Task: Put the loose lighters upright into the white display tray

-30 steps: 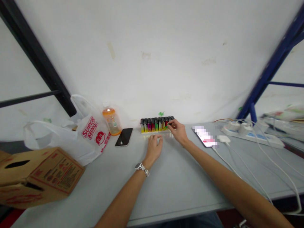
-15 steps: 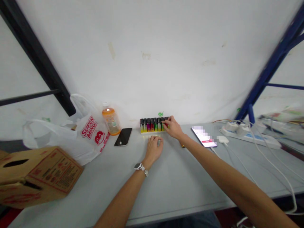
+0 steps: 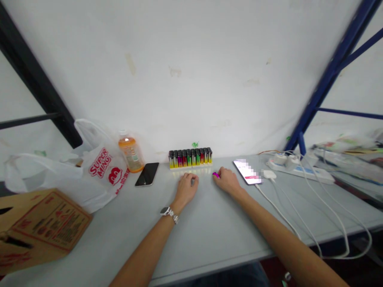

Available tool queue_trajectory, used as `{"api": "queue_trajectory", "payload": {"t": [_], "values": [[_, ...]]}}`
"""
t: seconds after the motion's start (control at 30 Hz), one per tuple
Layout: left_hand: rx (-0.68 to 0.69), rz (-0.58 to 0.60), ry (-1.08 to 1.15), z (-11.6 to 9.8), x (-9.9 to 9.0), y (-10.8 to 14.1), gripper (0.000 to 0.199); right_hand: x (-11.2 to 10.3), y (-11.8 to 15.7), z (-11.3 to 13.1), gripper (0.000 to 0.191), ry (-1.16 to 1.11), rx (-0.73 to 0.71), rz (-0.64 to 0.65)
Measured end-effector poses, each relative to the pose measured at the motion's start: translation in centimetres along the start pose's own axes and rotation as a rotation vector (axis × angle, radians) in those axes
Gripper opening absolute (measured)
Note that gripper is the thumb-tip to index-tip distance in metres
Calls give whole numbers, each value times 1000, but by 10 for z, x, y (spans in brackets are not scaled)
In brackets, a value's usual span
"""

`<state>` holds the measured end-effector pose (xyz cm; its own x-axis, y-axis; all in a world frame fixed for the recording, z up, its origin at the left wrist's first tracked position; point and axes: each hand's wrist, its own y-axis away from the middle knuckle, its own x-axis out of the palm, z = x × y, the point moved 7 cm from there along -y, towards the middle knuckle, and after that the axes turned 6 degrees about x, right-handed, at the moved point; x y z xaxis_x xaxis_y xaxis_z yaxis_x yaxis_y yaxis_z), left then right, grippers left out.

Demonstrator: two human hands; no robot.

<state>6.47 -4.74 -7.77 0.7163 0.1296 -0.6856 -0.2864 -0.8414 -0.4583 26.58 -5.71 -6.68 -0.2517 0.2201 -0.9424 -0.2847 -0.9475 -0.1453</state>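
A row of upright lighters [image 3: 188,158] with black tops and mixed colours stands in a pale tray [image 3: 194,166] by the wall. On the table to the right of the tray, my right hand [image 3: 226,180] is closed on a purple lighter [image 3: 216,175], of which only one end shows. In front of the tray rests my left hand [image 3: 187,187], loosely curved, thumb apart from the fingers. I see nothing in it, though its underside is hidden. A watch [image 3: 166,211] and a bracelet circle my left wrist.
A dark phone [image 3: 147,174], an orange drink bottle [image 3: 131,153], a white plastic bag [image 3: 101,175] and a cardboard box [image 3: 50,223] are at left. At right lie a lit phone [image 3: 247,172], white cables and a power strip [image 3: 317,175].
My right hand has left the lighters in the tray and come down toward me onto the table, where it now holds a purple lighter. My left hand stays by the tray; the view has shifted slightly.
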Motion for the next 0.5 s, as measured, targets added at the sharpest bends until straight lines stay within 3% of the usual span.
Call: {"api": "queue_trajectory", "payload": {"t": [0.13, 0.3, 0.5], "values": [[-1, -65, 90, 4, -3, -2, 18, 9, 6, 26, 27, -96, -102, 21], [-177, -177, 380, 26, -12, -8, 22, 16, 10, 68, 23, -381, -239, -5], [-213, -157, 686, 27, -17, -9, 38, 16, 14, 94, 17, -622, -363, -121]]}}
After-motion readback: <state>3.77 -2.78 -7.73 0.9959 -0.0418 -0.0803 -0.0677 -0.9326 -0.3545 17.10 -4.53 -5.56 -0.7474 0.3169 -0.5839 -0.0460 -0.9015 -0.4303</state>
